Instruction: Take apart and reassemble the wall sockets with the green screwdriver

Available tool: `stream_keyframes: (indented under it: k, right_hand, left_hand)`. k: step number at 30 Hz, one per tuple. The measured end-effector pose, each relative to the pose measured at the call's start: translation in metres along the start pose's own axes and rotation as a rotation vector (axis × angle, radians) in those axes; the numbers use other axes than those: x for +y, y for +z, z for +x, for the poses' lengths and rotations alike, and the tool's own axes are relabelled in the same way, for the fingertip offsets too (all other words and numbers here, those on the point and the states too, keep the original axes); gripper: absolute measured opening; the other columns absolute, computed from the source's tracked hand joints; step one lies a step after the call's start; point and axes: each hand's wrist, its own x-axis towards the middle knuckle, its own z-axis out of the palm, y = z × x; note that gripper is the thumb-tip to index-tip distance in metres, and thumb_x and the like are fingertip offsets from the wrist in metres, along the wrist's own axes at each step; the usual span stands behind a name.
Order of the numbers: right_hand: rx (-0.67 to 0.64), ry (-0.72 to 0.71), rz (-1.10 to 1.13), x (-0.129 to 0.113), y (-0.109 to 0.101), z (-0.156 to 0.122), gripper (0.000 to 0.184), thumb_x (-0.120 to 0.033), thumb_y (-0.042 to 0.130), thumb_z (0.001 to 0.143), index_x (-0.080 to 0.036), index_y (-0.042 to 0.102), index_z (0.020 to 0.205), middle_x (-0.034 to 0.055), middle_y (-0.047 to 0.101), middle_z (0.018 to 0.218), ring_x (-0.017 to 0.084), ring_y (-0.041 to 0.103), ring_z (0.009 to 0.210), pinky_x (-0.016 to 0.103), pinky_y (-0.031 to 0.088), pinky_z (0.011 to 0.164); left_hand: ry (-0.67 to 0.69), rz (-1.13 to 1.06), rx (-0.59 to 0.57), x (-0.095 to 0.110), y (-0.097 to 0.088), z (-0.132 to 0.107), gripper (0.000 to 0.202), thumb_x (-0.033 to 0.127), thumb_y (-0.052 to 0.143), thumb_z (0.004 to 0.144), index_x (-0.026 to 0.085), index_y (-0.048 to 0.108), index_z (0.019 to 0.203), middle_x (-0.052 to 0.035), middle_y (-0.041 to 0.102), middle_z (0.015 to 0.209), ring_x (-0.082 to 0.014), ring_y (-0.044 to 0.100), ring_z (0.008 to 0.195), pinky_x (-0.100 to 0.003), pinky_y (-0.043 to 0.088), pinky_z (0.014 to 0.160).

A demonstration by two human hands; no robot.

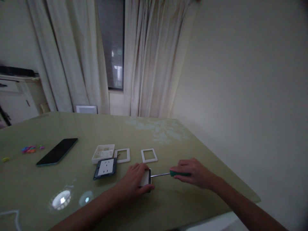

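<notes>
Table, green; tablet, dark, well apart at left; left hand, fingers and thumb gripping a white panel at the table's near side; right hand, fingers closed round the handle of a screwdriver, its tip at the panel's right edge, seating too small to tell; white box; socket panel, just in front; two white frames; advised: panel pinned, shaft in line, left fingers clear of the tip.

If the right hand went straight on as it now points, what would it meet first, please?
Leading with the green-handled screwdriver, the right hand would probably first meet the white-faced module in the left hand; exact depth is unclear.
</notes>
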Motion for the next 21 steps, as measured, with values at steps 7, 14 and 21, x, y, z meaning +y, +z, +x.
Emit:
stream_keyframes:
  k: [7,14,21]
  right_hand:
    - [-0.218,-0.226,-0.309,-0.034,-0.064,0.057,0.019,-0.036,0.065,0.104,-0.028,0.081,0.106,0.0012,0.073,0.076,0.012,0.059,0.059,0.029,0.027,0.056]
    - [-0.362,-0.144,-0.126,-0.037,-0.075,0.084,0.017,-0.034,0.069,0.101,-0.026,0.084,0.1,0.0017,0.076,0.074,0.014,0.062,0.063,0.027,0.033,0.061]
    - [-0.131,-0.074,0.172,0.001,-0.033,0.043,0.035,-0.045,0.066,0.104,-0.017,0.084,0.116,0.0091,0.082,0.084,0.016,0.071,0.073,0.025,0.046,0.069]
  left_hand:
    - [0.023,0.005,0.014,0.003,0.0,0.0,0.045,0.05,0.073,0.098,0.025,0.055,0.13,-0.0114,0.066,0.131,-0.0339,0.06,0.123,-0.05,0.047,0.11]
    - [0.04,0.033,0.013,0.0,0.003,0.002,0.043,0.052,0.072,0.098,0.024,0.055,0.127,-0.0116,0.066,0.128,-0.0344,0.061,0.12,-0.051,0.047,0.107]
    - [0.03,0.082,0.024,-0.002,0.004,0.004,0.04,0.047,0.071,0.1,0.022,0.055,0.127,-0.0125,0.067,0.129,-0.0349,0.061,0.122,-0.052,0.047,0.108]
